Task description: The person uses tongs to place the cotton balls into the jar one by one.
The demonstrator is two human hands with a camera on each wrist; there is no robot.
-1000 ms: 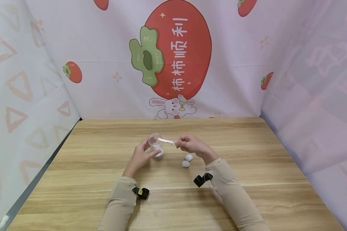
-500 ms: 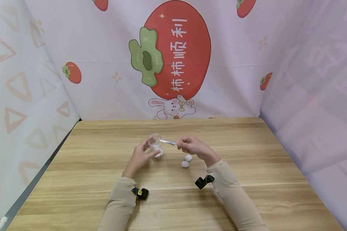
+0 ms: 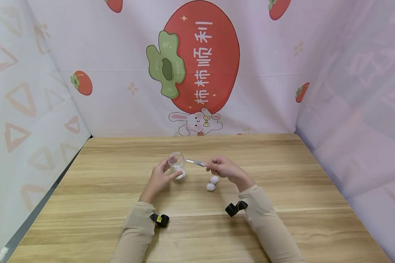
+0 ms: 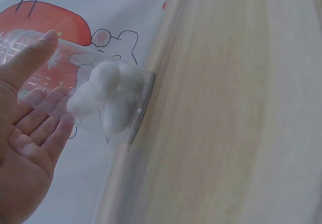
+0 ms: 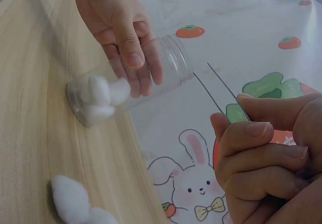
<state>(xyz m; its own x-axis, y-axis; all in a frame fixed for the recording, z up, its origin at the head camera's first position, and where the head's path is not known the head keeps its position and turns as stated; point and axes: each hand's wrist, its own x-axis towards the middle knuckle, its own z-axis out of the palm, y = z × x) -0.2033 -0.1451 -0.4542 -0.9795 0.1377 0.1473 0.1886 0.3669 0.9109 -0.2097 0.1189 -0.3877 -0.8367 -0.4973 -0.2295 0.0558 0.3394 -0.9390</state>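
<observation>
Tweezers (image 3: 196, 162) have been drawn back out of the jar (image 3: 177, 166), tips empty just outside the rim; earlier they were at its mouth. Jar is gripped by the left hand (image 3: 158, 178) on the surface, cotton balls (image 4: 103, 100) inside. Tweezers are pinched by the right hand (image 3: 224, 169). Two loose cotton balls (image 3: 212, 183) lie at 5 o'clock of the jar.

A large red persimmon (image 3: 202, 54) printed on the pink backdrop (image 3: 266, 65) carries four white Chinese characters in a vertical column, 柿柿顺利. No other readable text, label or number appears anywhere.
</observation>
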